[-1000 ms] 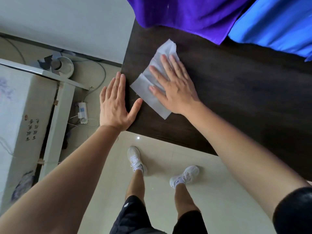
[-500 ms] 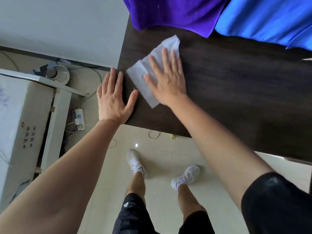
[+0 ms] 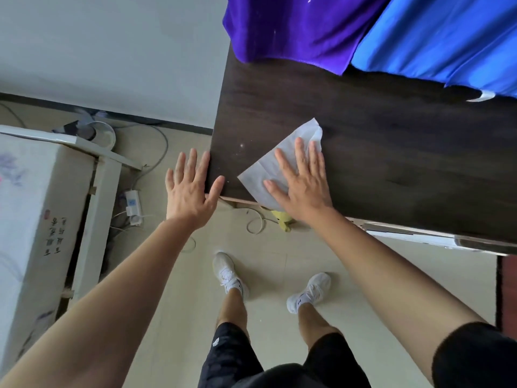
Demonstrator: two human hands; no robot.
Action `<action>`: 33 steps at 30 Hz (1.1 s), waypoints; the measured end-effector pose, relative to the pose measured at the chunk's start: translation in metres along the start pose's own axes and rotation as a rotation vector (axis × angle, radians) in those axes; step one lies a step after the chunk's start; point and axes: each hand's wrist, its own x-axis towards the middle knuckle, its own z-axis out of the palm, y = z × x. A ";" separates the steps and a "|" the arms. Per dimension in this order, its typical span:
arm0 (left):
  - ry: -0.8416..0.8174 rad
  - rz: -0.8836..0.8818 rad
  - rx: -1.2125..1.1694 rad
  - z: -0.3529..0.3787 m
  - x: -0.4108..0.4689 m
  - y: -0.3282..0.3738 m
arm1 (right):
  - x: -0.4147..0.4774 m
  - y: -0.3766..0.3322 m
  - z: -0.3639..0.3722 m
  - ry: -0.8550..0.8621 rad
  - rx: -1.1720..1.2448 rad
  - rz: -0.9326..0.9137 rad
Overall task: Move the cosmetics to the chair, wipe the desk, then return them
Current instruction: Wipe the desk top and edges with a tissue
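Observation:
A dark wooden desk [image 3: 377, 152] fills the upper right. On its near left corner lies a white wipe [image 3: 282, 161], partly over the front edge. My right hand [image 3: 302, 183] presses flat on the wipe with straight, spread fingers. My left hand [image 3: 190, 191] is flat and open at the desk's left corner, fingers along the side edge and thumb on the top. No cosmetics or chair are in view.
Purple cloth [image 3: 293, 26] and blue cloth [image 3: 447, 37] hang over the desk's far side. A white bed frame [image 3: 92, 197] stands at the left, with a power strip [image 3: 133, 204] and cables on the floor. A yellow scrap [image 3: 284, 219] lies under the desk edge.
My right hand has slid the wipe toward the desk's near edge and a little right, so it overhangs the front. My left hand stays at the corner.

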 end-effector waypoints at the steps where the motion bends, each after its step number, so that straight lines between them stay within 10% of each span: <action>1: -0.025 -0.013 0.038 0.000 -0.006 -0.009 | 0.011 -0.017 0.000 -0.005 -0.007 -0.022; 15: -0.032 -0.149 0.062 -0.023 -0.011 -0.055 | 0.047 -0.101 0.003 -0.018 0.002 -0.295; 24: -0.090 -0.068 0.025 -0.003 0.014 -0.037 | -0.002 0.037 -0.008 -0.035 -0.035 0.047; 33: -0.125 -0.069 0.077 -0.021 0.001 -0.046 | 0.059 -0.091 -0.003 0.029 0.005 0.010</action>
